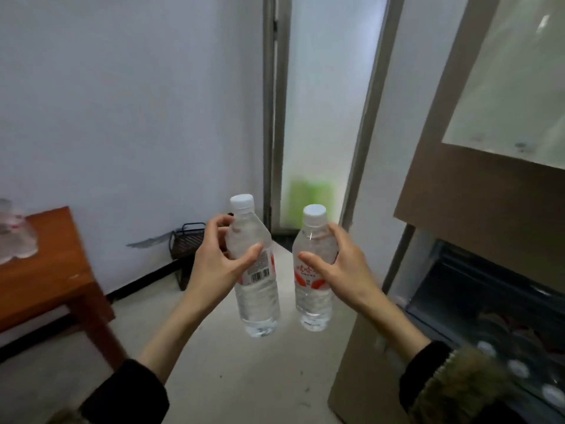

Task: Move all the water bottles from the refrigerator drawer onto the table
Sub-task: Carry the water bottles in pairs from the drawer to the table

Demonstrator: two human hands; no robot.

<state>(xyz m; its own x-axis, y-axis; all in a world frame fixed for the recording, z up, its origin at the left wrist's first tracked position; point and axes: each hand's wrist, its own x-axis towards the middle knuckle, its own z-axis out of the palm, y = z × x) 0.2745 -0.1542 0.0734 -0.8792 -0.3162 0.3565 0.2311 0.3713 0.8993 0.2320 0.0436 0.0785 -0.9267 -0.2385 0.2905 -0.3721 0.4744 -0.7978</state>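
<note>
My left hand (218,261) grips a clear water bottle (258,304) with a white cap and a red label, held upright in mid-air. My right hand (339,264) grips a second such bottle (313,301) just to its right, also upright. Both hang above the floor between the table and the refrigerator. The open refrigerator drawer (477,304) is at the lower right; white caps of several more bottles (518,368) show inside it, blurred. The wooden table (52,270) stands at the left, with bottles (15,234) on its far corner, blurred and cut by the frame edge.
The brown refrigerator body (477,191) fills the right side, its upper door swung out. A dark wire basket (186,240) sits on the floor by the wall. A frosted glass door (321,117) is straight ahead. Pale floor lies between table and refrigerator.
</note>
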